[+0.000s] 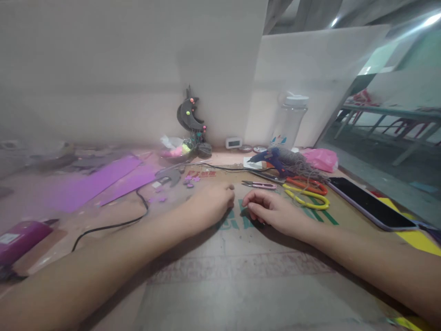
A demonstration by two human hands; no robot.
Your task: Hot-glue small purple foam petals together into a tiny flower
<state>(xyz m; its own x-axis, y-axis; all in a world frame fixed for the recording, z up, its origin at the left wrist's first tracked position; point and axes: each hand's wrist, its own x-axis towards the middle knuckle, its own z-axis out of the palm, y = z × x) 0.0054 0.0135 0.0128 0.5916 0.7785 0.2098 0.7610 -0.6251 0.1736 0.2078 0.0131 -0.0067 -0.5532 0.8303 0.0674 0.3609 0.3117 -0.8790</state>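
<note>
My left hand point(215, 202) rests on the printed cardboard point(237, 248), its fingers curled in and turned away from me, so the inside of the hand is hidden. Across a small gap, my right hand point(267, 209) lies on the same cardboard. Its fingers are loosely bent with space between thumb and fingertips, and nothing shows in them. Just beyond the two hands lie pink thread snips point(260, 185). Scissors with yellow and orange handles point(315, 200) are beyond my right wrist. Small purple paper flowers point(191, 180) and a dark grey crescent piece point(172, 177) sit beyond my left hand.
Purple sheets point(103, 179), a black cord point(113, 227) and a magenta device point(22, 241) occupy the left. At the back stand a moon-shaped ornament point(189, 115) and a clear bottle point(289, 122). A blue glue gun point(272, 158), grey yarn point(296, 163) and a phone point(368, 202) lie right.
</note>
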